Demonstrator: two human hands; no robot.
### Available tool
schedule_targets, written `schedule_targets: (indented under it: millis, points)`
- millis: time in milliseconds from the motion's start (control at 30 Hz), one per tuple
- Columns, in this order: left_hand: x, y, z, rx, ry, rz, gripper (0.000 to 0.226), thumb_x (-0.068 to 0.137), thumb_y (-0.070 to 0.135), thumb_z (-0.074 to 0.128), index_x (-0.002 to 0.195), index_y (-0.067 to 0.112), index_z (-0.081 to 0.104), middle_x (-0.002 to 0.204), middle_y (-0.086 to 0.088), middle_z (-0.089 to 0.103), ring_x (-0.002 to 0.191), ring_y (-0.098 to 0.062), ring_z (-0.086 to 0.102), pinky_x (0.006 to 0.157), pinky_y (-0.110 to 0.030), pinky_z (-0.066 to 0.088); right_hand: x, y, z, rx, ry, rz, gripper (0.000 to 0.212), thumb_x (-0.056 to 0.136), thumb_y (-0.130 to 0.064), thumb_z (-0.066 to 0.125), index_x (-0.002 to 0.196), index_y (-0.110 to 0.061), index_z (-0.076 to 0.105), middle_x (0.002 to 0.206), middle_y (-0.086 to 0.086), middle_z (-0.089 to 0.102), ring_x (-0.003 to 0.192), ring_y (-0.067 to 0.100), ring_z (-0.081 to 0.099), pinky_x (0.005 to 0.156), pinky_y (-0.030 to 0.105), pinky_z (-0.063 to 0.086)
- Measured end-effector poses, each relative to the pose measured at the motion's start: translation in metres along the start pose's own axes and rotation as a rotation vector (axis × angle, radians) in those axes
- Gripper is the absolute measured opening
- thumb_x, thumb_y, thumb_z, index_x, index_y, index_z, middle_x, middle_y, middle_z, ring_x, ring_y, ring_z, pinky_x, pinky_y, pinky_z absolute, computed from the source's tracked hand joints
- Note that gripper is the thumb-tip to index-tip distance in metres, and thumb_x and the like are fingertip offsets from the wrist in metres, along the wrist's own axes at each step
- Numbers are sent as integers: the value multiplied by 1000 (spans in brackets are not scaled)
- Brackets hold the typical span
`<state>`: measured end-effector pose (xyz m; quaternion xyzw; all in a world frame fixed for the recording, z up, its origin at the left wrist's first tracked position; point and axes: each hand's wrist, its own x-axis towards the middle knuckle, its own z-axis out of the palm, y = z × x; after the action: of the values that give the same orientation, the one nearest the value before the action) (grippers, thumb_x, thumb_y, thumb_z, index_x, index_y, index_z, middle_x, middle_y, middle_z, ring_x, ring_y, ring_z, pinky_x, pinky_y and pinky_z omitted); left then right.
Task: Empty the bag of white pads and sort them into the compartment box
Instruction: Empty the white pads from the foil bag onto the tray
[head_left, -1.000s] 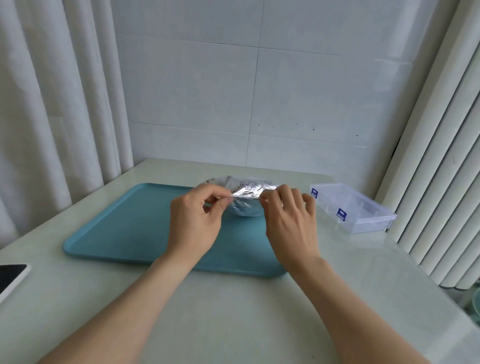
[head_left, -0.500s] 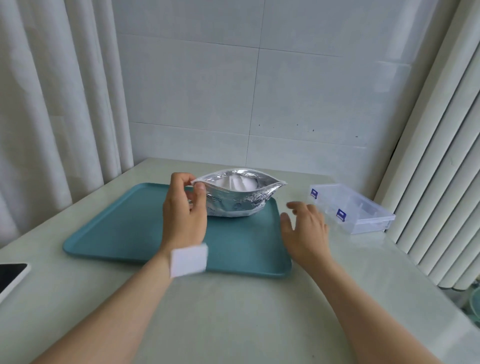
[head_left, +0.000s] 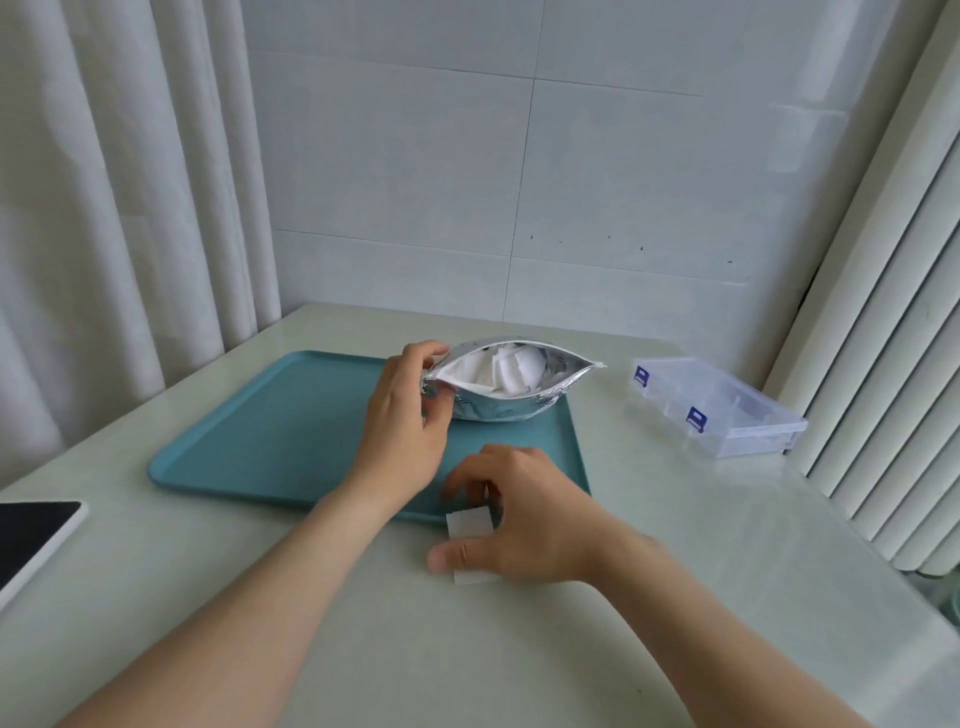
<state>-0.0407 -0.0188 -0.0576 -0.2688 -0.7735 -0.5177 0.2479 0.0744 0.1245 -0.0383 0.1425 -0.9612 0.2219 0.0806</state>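
A silver foil bag (head_left: 506, 408) stands open on the teal tray (head_left: 260, 431), with white pads (head_left: 498, 371) showing inside its mouth. My left hand (head_left: 405, 421) pinches the left end of the bag's mouth. One loose white pad (head_left: 470, 522) lies on the table just in front of the tray's front edge. My right hand (head_left: 519, 514) is down on it, thumb across the pad and curled fingers at its far edge. The clear compartment box (head_left: 727, 410) with blue latches sits lid-down on the table, to the right of the tray.
A dark-screened device (head_left: 31, 535) lies at the table's left edge. Curtains hang on the left, vertical blinds (head_left: 883, 312) on the right, and a tiled wall stands behind. Bare pale tabletop (head_left: 415, 649) stretches toward me.
A white pad that was in the air by my left wrist now lies on the table. My right hand came back from beside the tray onto it. My left hand keeps hold of the bag.
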Motion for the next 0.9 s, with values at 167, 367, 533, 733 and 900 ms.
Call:
schedule_targets:
  millis: [167,367,533,733,900]
  points:
    - [1,-1,1,-3,-39,-12,48,99,9,65,144,24,58,133,6,59,98,-3,61,80,-3,42,3,6,5,183,73,20,28,76,-46,90,81,-22,76,72,1,67,66,13,54,62,26,45]
    - [2,-2,-1,126,6,49,24,97,17,67,119,25,73,107,10,70,94,-11,61,82,-23,47,10,13,0,273,385,232,31,80,-52,84,88,-23,77,66,-4,64,61,9,52,60,21,45]
    - [3,-3,0,241,92,87,8,99,21,66,103,15,70,104,3,69,96,-29,60,81,-28,38,9,25,0,86,414,461,47,88,-53,74,124,-22,71,105,-7,71,91,2,52,76,20,37]
    - [3,13,-5,137,283,-25,18,104,19,55,90,13,45,58,2,51,53,-23,44,57,-36,22,13,30,0,123,479,461,30,98,-44,62,104,-19,76,93,-9,73,75,10,61,74,26,43]
    - [6,31,-10,-221,309,-229,21,105,25,55,91,12,47,81,-9,65,68,-26,72,60,-44,62,16,20,-7,737,594,467,61,92,-54,70,112,3,69,80,14,70,66,12,59,75,44,61]
